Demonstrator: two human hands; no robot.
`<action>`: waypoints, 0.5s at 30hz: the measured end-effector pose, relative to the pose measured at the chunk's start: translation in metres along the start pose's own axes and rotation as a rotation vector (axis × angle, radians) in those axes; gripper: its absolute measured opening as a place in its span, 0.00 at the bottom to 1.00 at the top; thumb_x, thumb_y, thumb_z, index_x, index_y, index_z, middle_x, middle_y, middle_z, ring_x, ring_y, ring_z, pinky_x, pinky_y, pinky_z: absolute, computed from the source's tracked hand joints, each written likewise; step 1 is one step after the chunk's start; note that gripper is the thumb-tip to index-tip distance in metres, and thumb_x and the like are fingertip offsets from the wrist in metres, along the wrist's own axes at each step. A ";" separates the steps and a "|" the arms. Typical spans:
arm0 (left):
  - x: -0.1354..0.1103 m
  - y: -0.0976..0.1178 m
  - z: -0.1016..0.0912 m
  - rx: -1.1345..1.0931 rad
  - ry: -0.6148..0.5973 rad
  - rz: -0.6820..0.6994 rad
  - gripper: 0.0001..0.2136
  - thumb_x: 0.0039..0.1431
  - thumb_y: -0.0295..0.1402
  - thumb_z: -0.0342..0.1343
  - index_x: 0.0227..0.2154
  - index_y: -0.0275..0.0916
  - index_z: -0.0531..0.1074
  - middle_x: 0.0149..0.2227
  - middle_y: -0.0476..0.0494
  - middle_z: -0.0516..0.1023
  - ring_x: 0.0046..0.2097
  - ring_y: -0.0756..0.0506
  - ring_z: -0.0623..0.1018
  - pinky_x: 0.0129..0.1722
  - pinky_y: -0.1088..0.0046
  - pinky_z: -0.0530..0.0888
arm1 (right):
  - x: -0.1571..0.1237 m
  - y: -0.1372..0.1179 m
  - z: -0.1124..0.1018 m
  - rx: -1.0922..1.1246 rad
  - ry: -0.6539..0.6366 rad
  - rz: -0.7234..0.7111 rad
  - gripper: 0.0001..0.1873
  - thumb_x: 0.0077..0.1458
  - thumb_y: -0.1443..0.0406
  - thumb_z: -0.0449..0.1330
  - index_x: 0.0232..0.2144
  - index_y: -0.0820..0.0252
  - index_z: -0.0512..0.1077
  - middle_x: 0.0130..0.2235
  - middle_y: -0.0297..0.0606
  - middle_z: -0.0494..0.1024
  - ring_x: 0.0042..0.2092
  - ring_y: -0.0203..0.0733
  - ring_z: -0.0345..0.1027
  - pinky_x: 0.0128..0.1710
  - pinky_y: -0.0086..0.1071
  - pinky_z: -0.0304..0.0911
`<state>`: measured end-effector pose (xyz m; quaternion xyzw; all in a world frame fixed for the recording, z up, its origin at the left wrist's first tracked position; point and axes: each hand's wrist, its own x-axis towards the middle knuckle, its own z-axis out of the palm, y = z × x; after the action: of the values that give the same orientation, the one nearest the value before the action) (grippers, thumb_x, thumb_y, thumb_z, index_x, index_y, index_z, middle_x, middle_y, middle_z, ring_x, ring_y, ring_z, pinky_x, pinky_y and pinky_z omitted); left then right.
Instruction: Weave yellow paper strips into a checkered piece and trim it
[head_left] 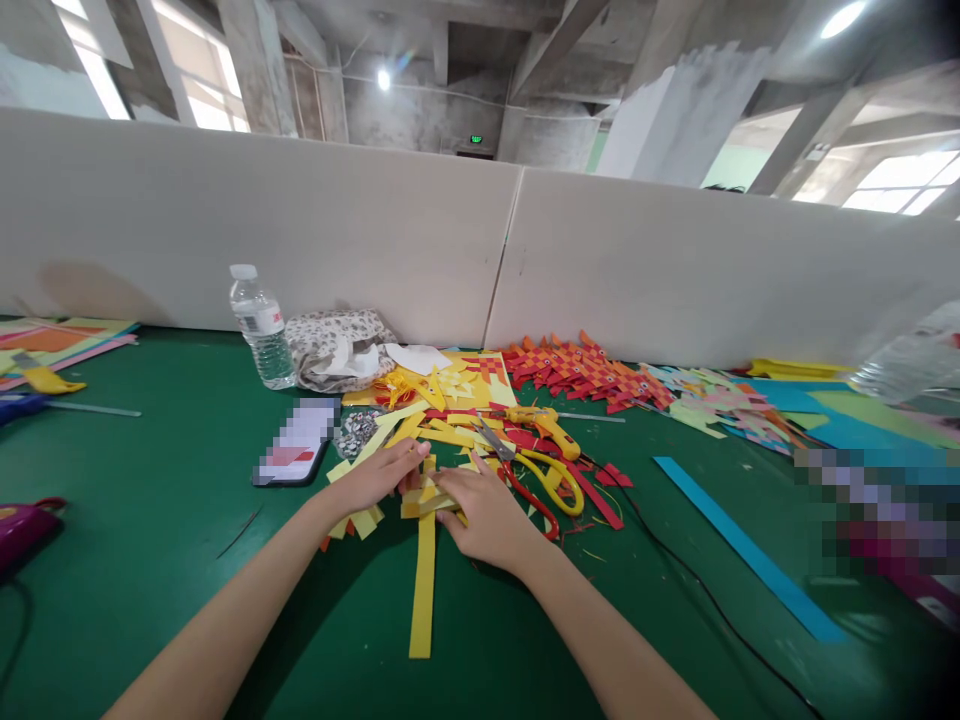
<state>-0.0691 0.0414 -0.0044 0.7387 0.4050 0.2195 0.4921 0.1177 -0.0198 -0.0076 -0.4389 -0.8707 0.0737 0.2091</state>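
Yellow paper strips (424, 590) cross one another between my two hands, and one long strip hangs down toward me over the green table. My left hand (384, 475) has its fingers bent against the left and upper side of the crossing. From the right, my right hand (480, 508) pinches the strips, its thumb low and fingers on top. Just beyond my right hand lie scissors (551, 480) with yellow and red handles. A yellow glue gun (551, 430) rests behind them. More cut yellow strips (367, 515) lie beside my left hand.
A phone (296, 440) and a water bottle (262, 330) stand left of the paper pile. Red-orange woven paper pieces (577, 370) are heaped by the white partition (360, 230). A blue strip (750, 550) and a black cord (675, 555) lie to the right.
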 end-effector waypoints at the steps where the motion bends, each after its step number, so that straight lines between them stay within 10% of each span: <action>1: 0.000 0.000 0.000 0.000 0.002 -0.001 0.23 0.56 0.52 0.36 0.37 0.38 0.64 0.27 0.50 0.69 0.28 0.50 0.70 0.25 0.74 0.65 | 0.001 0.001 0.000 -0.014 -0.006 -0.012 0.19 0.52 0.67 0.54 0.48 0.61 0.65 0.48 0.42 0.72 0.52 0.43 0.63 0.59 0.46 0.40; 15: 0.001 0.000 0.005 -0.007 0.063 0.015 0.23 0.57 0.52 0.35 0.36 0.38 0.66 0.24 0.50 0.70 0.24 0.50 0.69 0.23 0.76 0.64 | 0.005 0.013 0.006 -0.155 0.000 -0.143 0.14 0.56 0.74 0.46 0.39 0.59 0.68 0.41 0.38 0.76 0.46 0.38 0.68 0.58 0.43 0.43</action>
<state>-0.0646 0.0399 -0.0066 0.7328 0.4139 0.2476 0.4800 0.1215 -0.0078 -0.0156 -0.3905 -0.9030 -0.0088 0.1791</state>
